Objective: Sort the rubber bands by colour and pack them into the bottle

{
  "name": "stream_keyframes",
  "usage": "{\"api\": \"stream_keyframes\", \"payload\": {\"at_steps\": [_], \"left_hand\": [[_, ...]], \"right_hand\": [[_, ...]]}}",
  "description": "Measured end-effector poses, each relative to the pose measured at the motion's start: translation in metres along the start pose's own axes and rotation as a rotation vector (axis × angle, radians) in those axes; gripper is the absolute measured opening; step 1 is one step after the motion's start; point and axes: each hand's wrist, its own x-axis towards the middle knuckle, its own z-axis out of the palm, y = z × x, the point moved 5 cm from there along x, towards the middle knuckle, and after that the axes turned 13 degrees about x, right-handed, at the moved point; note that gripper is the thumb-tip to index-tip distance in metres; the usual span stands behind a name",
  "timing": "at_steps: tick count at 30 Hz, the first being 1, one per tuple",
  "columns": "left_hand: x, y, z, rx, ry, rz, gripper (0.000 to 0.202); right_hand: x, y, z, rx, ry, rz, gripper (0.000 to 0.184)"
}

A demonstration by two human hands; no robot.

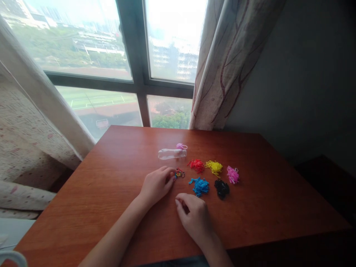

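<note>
My left hand [158,185] rests on the table with its thumb and index finger closed at the left edge of a small mixed bunch of coloured rubber bands [180,173]. A blue bit shows at the thumb tip. Nearer to me, my right hand [194,216] is curled, thumb and index tips pinched together; whatever may be between them is too small to make out. Just beyond it lies a pile of blue bands [199,186]. Around that are piles of red bands [197,165], yellow bands [214,167], black bands [221,189] and pink bands [233,174].
A clear bottle [171,154] lies on its side beyond my left hand, with a pink looped cap [180,146] behind it. The brown wooden table [116,178] reaches the window [141,66], with curtains [219,66] either side. A white rounded object [12,256] shows at lower left.
</note>
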Motion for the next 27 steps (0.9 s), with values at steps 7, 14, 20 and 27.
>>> {"api": "stream_keyframes", "payload": {"at_steps": [7, 14, 20, 27], "left_hand": [[0.0007, 0.0005, 0.0018, 0.0, -0.008, 0.0, 0.014], [-0.0023, 0.0021, -0.0014, -0.029, -0.011, 0.008, 0.013], [0.0005, 0.0022, -0.0016, -0.071, 0.001, -0.002, 0.021], [0.0047, 0.0046, 0.0012, -0.091, 0.006, -0.01, 0.017]], "right_hand": [[-0.0008, 0.0041, -0.0017, 0.031, 0.014, 0.028, 0.015], [-0.0004, 0.0031, -0.0022, 0.041, 0.011, 0.034, 0.016], [0.0006, 0.0028, -0.0024, 0.033, 0.017, 0.034, 0.015], [0.0015, 0.0022, -0.0033, 0.024, 0.007, 0.032, 0.016]]}}
